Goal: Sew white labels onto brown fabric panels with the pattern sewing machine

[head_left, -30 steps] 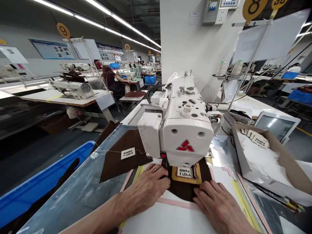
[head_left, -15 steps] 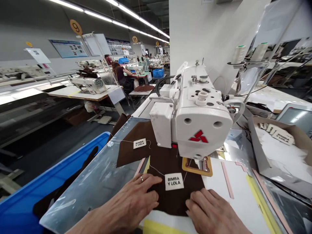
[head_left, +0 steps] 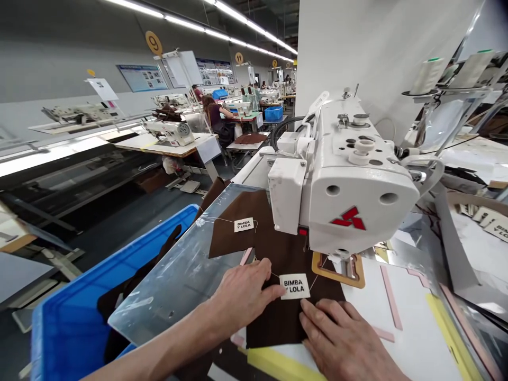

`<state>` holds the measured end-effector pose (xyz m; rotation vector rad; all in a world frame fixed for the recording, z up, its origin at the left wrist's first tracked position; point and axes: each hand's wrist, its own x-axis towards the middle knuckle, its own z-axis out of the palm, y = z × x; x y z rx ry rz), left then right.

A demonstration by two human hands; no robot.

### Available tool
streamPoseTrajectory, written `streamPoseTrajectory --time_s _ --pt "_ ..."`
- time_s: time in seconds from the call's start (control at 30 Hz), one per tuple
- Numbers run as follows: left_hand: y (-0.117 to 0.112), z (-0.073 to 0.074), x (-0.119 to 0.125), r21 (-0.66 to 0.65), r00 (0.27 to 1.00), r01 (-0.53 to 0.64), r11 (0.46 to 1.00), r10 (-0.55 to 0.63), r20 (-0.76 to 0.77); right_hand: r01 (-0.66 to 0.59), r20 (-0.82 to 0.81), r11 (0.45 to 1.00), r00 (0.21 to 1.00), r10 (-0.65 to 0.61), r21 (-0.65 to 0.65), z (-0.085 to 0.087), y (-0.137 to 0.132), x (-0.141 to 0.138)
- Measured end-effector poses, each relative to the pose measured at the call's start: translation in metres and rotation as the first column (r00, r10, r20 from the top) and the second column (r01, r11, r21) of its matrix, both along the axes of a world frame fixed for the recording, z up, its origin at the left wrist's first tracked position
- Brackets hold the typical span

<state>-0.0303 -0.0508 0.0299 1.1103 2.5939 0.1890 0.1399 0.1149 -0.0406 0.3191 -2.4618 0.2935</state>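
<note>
A brown fabric piece (head_left: 282, 312) with a white sewn "BIMBA Y LOLA" label (head_left: 294, 286) lies on the table in front of the white sewing machine (head_left: 349, 185). My left hand (head_left: 242, 293) rests flat on the fabric's left edge, fingers stretched toward the label. On the lower right part of the fabric my right hand (head_left: 341, 338) lies flat, fingertips just below the label. Behind it sits a second brown piece (head_left: 234, 233) carrying its own label (head_left: 243, 224), joined by thread. An orange clamp frame (head_left: 339, 267) sits under the machine head.
A blue bin (head_left: 79, 296) holding dark fabric stands at the left. A clear sheet (head_left: 174, 286) covers the table's left side. A cardboard box (head_left: 476, 233) with loose labels is at the right. Thread cones (head_left: 428, 74) stand behind. Another person sits at a distant machine.
The labelled fabric has come out from under the clamp frame and slid toward me and to the left. Both hands moved with it. The view has swung left.
</note>
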Motion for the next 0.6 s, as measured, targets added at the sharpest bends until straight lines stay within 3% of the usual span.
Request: streamPoseTrajectory --time_s 0.2,0.47,0.6 --pt "-0.004 0.007 -0.015 -0.031 0.994 0.086 0.996 -0.083 0.075 -0.018 0.003 1.0 1.0 0.018 0.002 0.001 0.0 0.0" --pt "-0.002 0.008 -0.021 -0.054 0.989 0.096 0.994 -0.089 0.118 -0.007 -0.005 1.0 1.0 0.007 0.028 0.001 0.001 -0.001" --pt "0.0 0.018 -0.026 -0.063 0.973 0.122 0.991 -0.107 0.205 -0.004 -0.019 0.999 1.0 0.005 0.044 -0.001 0.001 -0.001"
